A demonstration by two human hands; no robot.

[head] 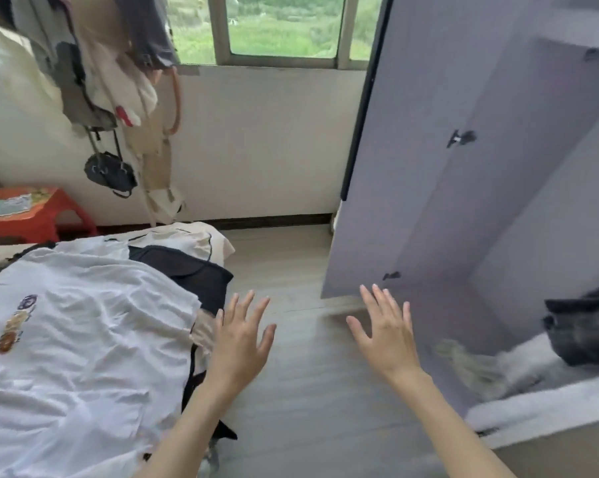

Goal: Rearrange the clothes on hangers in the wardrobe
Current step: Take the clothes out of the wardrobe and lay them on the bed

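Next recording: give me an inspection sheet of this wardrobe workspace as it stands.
Surface: grey floor, bare between bed and wardrobe.
Job's things: white T-shirt lies spread on the bed over a black garment; wardrobe door stands open; dark folded clothes inside at the bottom. No hangers visible.
Clutter: garments and a small black bag hang on the wall; red stool carries a packet.
Grips: left hand and right hand both open with fingers spread, holding nothing, above the floor.
Cables: nothing seen.
Surroundings: window with greenery outside, white wall.
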